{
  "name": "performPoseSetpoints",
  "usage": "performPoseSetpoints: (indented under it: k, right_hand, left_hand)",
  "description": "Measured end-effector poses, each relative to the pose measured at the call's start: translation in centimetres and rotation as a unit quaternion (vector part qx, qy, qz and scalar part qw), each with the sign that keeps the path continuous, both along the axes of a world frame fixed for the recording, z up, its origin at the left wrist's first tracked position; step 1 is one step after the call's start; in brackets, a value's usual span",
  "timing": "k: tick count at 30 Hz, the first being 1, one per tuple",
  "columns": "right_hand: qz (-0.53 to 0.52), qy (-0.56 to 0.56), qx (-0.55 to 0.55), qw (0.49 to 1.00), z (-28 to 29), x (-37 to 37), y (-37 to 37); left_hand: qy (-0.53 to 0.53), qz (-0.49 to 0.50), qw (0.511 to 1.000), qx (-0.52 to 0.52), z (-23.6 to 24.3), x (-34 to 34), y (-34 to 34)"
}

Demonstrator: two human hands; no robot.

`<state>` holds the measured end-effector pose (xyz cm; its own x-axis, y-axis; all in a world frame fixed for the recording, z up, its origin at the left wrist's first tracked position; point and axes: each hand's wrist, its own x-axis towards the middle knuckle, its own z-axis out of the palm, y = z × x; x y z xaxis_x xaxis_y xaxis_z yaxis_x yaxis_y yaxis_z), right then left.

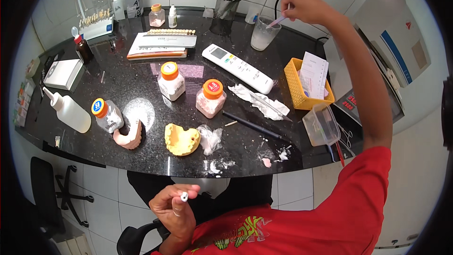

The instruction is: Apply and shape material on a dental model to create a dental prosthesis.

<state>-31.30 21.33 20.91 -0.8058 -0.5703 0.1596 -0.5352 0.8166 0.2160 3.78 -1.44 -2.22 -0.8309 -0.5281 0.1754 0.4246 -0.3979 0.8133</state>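
My left hand (pixel 172 208) is held low, below the front edge of the desk, pinching a small white piece (pixel 184 196) with a dark spot on it. My right hand (pixel 302 9) reaches to the back right, fingers closed on a thin lilac stick (pixel 278 20) whose lower end is inside a glass (pixel 264 35) of cloudy liquid. Nearer the front stand a yellow dental cast (pixel 181 145), a pink dental model (pixel 127 137) and jars with orange lids (pixel 211 101), one holding pink powder. A crumpled white wad (pixel 211 139) lies beside the yellow cast.
A white remote (pixel 237 67), tissues (pixel 257 104), a dark rod (pixel 255 126), a yellow basket (pixel 306 99) and a clear box (pixel 321 127) fill the right side. A squeeze bottle (pixel 71 115) stands left. Shade guides (pixel 165 41) and a pen cup (pixel 222 14) sit at the back.
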Motion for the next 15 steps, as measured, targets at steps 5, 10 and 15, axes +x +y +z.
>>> performPoseSetpoints:
  k: [5,10,15]
  right_hand:
    - [0.005,-0.107,0.062,0.992,-2.2,-3.2,-1.8]
    - [0.017,-0.110,0.068,0.991,-3.0,-4.0,-1.9]
    - [-0.028,-0.159,0.102,0.982,-1.8,-2.2,0.0]
  left_hand:
    - [-0.011,0.005,1.000,-0.004,-0.6,0.1,-0.6]
    - [-0.034,0.006,0.999,-0.014,-0.6,0.2,-0.6]
    - [-0.038,0.005,0.999,-0.021,-1.4,-0.1,-0.4]
